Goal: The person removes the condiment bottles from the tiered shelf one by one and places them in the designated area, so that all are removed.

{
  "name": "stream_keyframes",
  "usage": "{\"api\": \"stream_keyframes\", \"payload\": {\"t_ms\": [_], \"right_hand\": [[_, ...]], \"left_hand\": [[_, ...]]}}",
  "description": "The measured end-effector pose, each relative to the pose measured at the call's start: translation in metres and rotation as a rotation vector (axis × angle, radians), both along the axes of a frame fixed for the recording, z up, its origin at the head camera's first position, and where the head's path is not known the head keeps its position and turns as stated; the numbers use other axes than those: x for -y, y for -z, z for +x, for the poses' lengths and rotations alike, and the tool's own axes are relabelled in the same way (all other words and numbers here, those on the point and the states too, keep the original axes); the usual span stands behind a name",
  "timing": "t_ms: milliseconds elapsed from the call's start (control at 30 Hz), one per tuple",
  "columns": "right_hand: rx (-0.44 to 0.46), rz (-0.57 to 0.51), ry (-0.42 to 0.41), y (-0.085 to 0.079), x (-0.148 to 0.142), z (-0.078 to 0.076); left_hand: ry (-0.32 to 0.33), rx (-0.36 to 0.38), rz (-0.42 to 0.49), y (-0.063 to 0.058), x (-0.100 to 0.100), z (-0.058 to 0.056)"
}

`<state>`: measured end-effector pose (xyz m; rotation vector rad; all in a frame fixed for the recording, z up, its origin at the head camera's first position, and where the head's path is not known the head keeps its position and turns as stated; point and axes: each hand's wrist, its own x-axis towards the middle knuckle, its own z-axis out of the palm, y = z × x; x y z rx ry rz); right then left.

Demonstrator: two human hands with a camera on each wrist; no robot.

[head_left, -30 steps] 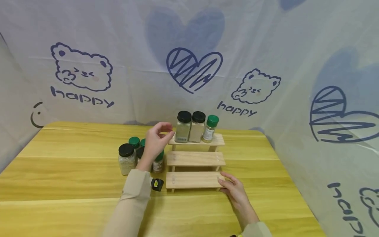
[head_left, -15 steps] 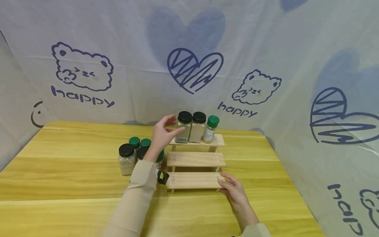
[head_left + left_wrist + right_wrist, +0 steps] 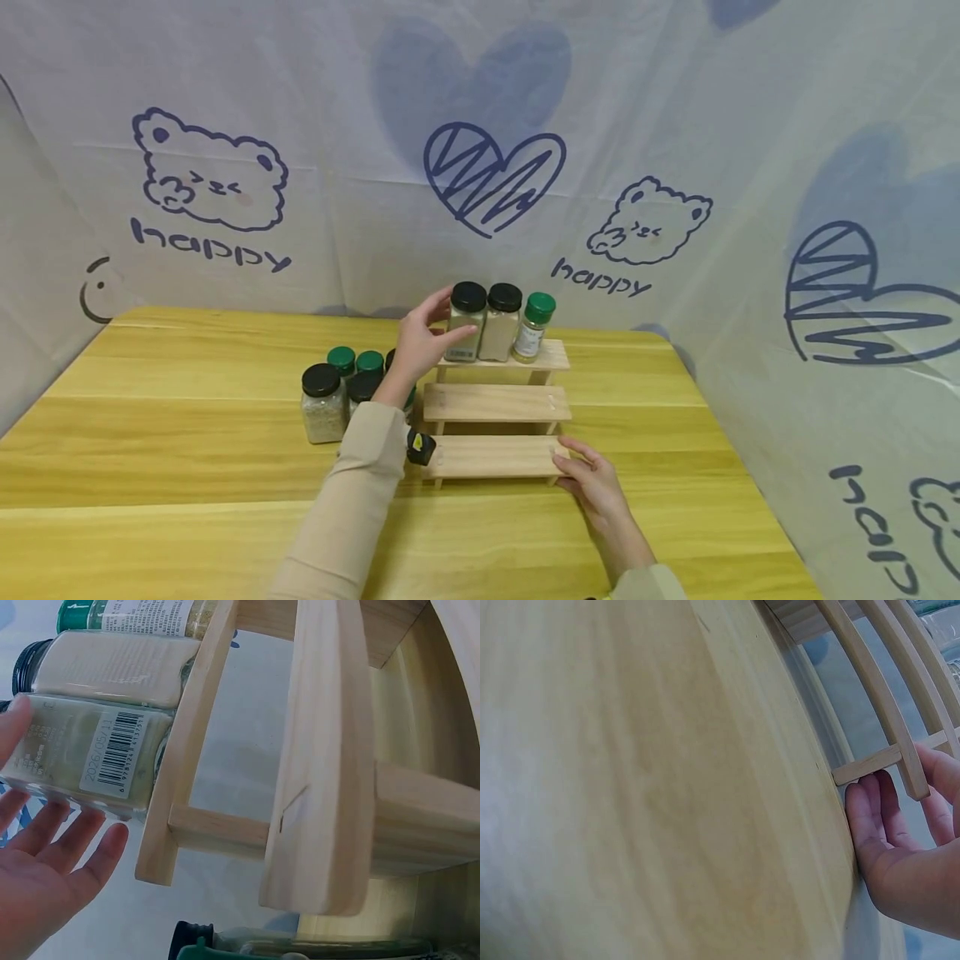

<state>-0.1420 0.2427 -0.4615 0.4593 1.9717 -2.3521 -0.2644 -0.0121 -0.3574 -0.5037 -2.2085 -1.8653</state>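
A three-tier wooden shelf rack (image 3: 495, 404) stands on the table. On its top tier are a black-lidded jar of greenish spice (image 3: 467, 317), a black-lidded jar of pale powder (image 3: 501, 329) and a slimmer green-lidded spice jar (image 3: 531, 332). My left hand (image 3: 422, 340) holds the leftmost jar, its thumb across the front and its fingers along the left side and behind. In the left wrist view that jar (image 3: 82, 750) shows a barcode label and still rests on the tier. With my right hand (image 3: 600, 492) I grip the right end of the bottom tier.
Several more spice jars stand left of the rack, among them a black-lidded square jar (image 3: 324, 408) and a green-lidded one (image 3: 341, 360). My left forearm partly covers this group. A printed cloth (image 3: 480, 200) hangs behind the wooden table (image 3: 187, 433).
My left hand has moved rightward to the leftmost top-tier jar, and its thumb has come across the jar's front. My right hand stays on the bottom tier.
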Motion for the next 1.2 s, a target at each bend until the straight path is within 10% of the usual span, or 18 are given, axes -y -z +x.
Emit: {"api": "stream_keyframes", "payload": {"t_ms": [1200], "right_hand": [[-0.009, -0.017, 0.006, 0.0, 0.001, 0.0]], "left_hand": [[-0.115, -0.11, 0.055, -0.009, 0.023, 0.024]]}}
